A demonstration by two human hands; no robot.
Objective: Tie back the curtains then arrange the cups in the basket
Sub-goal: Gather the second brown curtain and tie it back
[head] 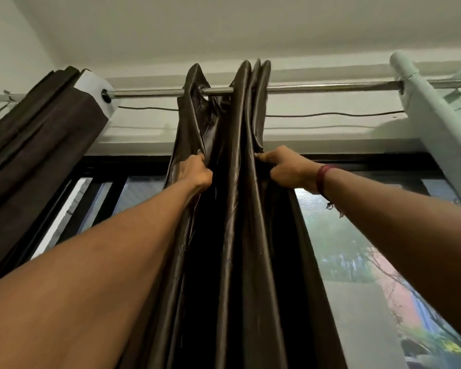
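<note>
The camera looks steeply upward at a window. Two bare arms reach up from the bottom corners toward a dark brown, glossy curtain (pixel 234 209) that hangs bunched in narrow folds in the middle of the scene.

The left hand (pixel 194 170) is closed on a fold at the left edge of the bunch, fingers curled into the cloth. The right hand (pixel 285 169) is closed on a fold at the right edge, at about the same height, thumb and fingers pinching the cloth. A dark red thread bracelet (pixel 322 179) circles the right wrist, with a frayed end hanging below it.

The curtain hangs from a shiny metal rod (pixel 317 88) that runs left to right just under the ceiling (pixel 224 27). The rod passes through rings at the top of the cloth, and the folds stand up above it.

At the far left, a second dark brown curtain (pixel 37 134), duller in finish, is gathered against the wall, with a white lining showing at its top edge. At the far right, a pale mint-green curtain (pixel 437 123) is pushed aside along the same rod. A thin wire (pixel 330 114) sags along the wall just below the rod.

Behind the cloth is a black-framed window (pixel 357 249). Through the glass on the right, blurred greenery and a pinkish building show. No cups or basket are in view.
</note>
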